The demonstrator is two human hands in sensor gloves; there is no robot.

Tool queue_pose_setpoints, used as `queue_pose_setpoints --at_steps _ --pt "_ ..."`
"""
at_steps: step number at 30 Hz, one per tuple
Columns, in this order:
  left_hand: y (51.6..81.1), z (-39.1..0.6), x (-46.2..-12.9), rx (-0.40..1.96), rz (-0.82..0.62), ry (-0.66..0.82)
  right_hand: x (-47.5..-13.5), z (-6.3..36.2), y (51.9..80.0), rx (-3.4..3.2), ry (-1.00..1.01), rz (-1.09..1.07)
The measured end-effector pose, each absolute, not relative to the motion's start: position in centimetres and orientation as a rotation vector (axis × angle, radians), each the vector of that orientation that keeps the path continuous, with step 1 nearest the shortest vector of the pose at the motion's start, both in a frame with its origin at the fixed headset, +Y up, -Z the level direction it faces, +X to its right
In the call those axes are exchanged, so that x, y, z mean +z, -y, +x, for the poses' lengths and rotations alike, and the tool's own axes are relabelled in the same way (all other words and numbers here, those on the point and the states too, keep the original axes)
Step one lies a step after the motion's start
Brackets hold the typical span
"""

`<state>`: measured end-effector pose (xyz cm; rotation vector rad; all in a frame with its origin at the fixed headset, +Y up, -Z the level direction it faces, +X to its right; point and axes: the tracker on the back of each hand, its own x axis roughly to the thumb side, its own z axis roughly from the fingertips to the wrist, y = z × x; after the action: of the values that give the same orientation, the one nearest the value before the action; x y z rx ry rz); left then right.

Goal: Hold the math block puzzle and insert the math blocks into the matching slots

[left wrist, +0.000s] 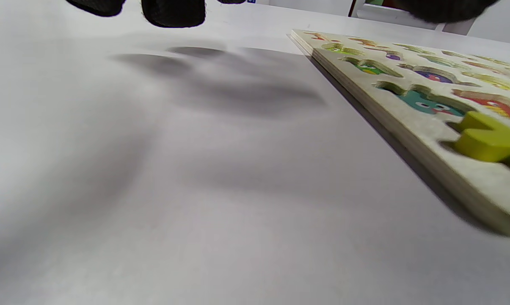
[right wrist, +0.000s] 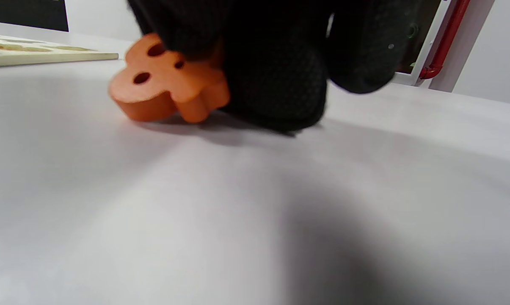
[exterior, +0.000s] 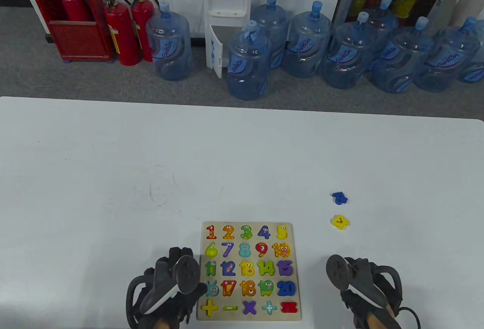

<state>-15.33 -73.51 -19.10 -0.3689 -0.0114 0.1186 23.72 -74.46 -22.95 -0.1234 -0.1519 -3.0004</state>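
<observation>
The wooden puzzle board (exterior: 295, 298) lies flat at the table's near edge, its slots filled with coloured numbers and signs. My left hand (exterior: 177, 268) hovers at the board's left edge, its fingertips (left wrist: 174, 12) above the bare table and holding nothing. My right hand (exterior: 355, 280) is to the right of the board. In the right wrist view its fingers (right wrist: 276, 84) pinch an orange block (right wrist: 170, 89) that rests on the table; the hand hides this block in the table view. A blue block (exterior: 339, 197) and a yellow block (exterior: 340, 222) lie loose beyond the right hand.
A yellow plus block (left wrist: 487, 140) sits in the board's near left corner, slightly raised above the wood (left wrist: 411, 123). The white table (exterior: 151, 162) stretches far behind the board. Water bottles and fire extinguishers stand on the floor beyond it.
</observation>
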Motion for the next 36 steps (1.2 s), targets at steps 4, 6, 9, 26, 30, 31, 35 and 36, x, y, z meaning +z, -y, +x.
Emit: queue_pose_setpoints --at_steps 4,6,9,26,30,31,35,36 --pt "73.5 -15.3 -19.1 0.119 -0.370 0.012 -23.1 23.9 74.7 -2.971 0.122 -0.085" --pt "73.5 -15.3 -19.1 0.120 -0.371 0.012 -23.1 23.9 74.7 -2.963 0.121 -0.079" --pt "73.6 -15.3 -19.1 0.123 -0.376 0.011 -22.9 23.8 74.5 -2.930 0.109 -0.084" --pt "73.6 -15.3 -19.1 0.126 -0.375 0.014 -22.8 23.3 74.6 -2.878 0.136 -0.136" --pt "73.6 -15.3 -19.1 0.126 -0.377 0.013 -23.0 23.6 74.8 -2.859 0.117 -0.067" --pt "73.6 -15.3 -19.1 0.127 -0.377 0.013 -23.0 23.6 74.8 -2.853 0.107 -0.050" --pt "73.6 -15.3 -19.1 0.126 -0.377 0.012 -23.1 23.1 75.0 -2.811 0.085 -0.016" --pt "73.6 -15.3 -19.1 0.127 -0.378 0.012 -23.1 22.9 75.0 -2.787 0.085 -0.018"
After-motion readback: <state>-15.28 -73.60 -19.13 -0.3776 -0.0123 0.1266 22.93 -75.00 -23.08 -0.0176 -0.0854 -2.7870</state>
